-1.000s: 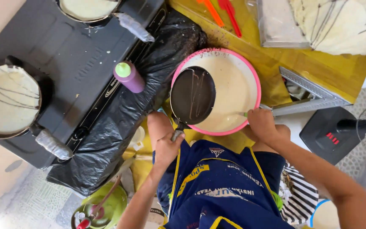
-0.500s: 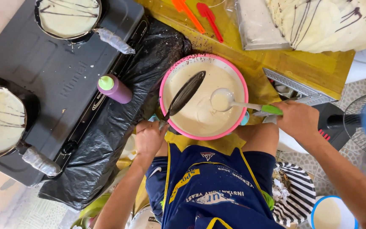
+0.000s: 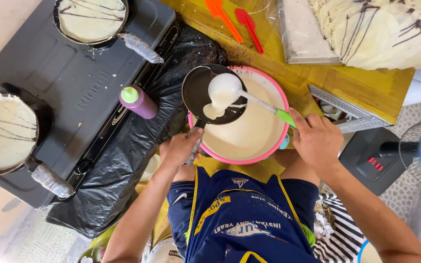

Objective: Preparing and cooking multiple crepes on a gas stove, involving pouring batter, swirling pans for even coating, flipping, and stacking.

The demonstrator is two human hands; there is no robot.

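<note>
The left hand (image 3: 181, 148) grips the handle of a small black frying pan (image 3: 214, 95) held above the pink-rimmed bowl of pale batter (image 3: 249, 131); the right hand (image 3: 316, 139) clasps a green-handled white ladle (image 3: 225, 89), tipping batter in. Pouring slowly and keeping the pan level over the bowl looks wise. Left of the left hand, a purple squeeze bottle (image 3: 138, 101) stands close.

A black stove (image 3: 74, 83) sits at the left with two pans on it — a far pan (image 3: 91, 19) and a near pan (image 3: 4, 132), both holding pale crepes with dark stripes. A purple squeeze bottle (image 3: 138, 101) stands on a black plastic bag (image 3: 122, 160). Two spatulas — an orange spatula (image 3: 223, 18) and a red spatula (image 3: 248, 27) — lie on the yellow worktop (image 3: 317, 80), near a pile of crepes (image 3: 381, 29).
</note>
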